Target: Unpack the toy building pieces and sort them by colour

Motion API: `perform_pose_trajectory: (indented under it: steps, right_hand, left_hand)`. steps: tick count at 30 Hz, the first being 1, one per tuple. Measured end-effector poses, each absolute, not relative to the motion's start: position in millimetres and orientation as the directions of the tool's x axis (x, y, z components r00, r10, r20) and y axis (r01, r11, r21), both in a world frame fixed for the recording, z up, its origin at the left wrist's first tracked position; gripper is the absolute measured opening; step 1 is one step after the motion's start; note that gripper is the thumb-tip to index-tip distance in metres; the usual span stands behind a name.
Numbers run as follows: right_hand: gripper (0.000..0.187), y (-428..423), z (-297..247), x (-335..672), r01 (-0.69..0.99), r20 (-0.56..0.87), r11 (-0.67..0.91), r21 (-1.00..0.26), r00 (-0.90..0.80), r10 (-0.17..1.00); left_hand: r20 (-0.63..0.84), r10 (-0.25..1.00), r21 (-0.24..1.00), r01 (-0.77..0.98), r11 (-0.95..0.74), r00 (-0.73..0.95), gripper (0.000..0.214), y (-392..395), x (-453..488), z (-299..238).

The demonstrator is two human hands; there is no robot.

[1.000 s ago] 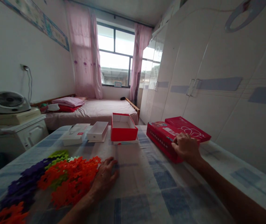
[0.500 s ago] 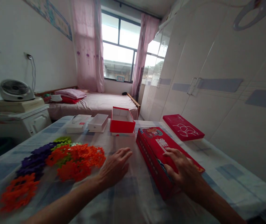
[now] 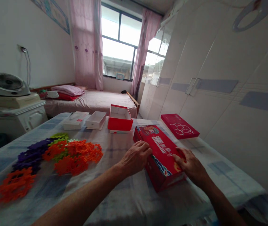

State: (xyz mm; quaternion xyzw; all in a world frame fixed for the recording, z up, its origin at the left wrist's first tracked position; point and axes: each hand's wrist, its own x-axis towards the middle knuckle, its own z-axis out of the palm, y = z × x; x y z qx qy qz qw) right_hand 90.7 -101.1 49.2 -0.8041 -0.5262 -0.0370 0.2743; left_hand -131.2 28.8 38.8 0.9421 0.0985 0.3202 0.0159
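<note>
Both arms came in from the bottom of the frame, and the left hand [image 3: 136, 158] and right hand [image 3: 192, 166] grasped a red box [image 3: 162, 149], right of centre, from either side. The left hand's fingers curled over its left edge; the right hand's thumb lay on top, by the opposite edge. The box sat at a slant on a checked cloth [image 3: 117, 202]. At lower left, orange pieces [image 3: 77, 157] lay close to purple pieces [image 3: 30, 157], with green pieces [image 3: 60, 135] at their far end. Beyond the red box, a flat box [image 3: 181, 126] lay apart, right of centre. Across the middle of the frame stood an open box [image 3: 120, 125], a tray [image 3: 93, 124] and a white box [image 3: 74, 125]. Farther off were a fan [image 3: 9, 83] at the left edge, a bed [image 3: 105, 99] left of centre, a wardrobe [image 3: 218, 125] filling the right side, and a window [image 3: 118, 56] between pink curtains [image 3: 85, 40] at upper centre.
</note>
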Motion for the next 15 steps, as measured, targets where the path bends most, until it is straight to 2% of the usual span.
perform_pose_trajectory:
  steps: [4, 7, 15]
  right_hand:
    - [0.051, -103, 53, 85, 0.84, 0.341, -0.278, -0.465, 0.46, 0.82]
    - [0.055, -105, 55, 85, 0.825, 0.297, -0.262, -0.5, 0.448, 0.843]
    - [0.071, -108, 59, 83, 0.885, 0.281, -0.244, -0.397, 0.37, 0.885]
  left_hand:
    - [0.626, 0.212, 0.145, 0.156, -0.977, 0.751, 0.018, 30, -136, 46]
    - [0.617, 0.231, 0.175, 0.156, -0.972, 0.752, 0.028, 27, -144, 48]
    - [0.586, 0.324, 0.263, 0.204, -0.943, 0.742, 0.063, 28, -146, 30]
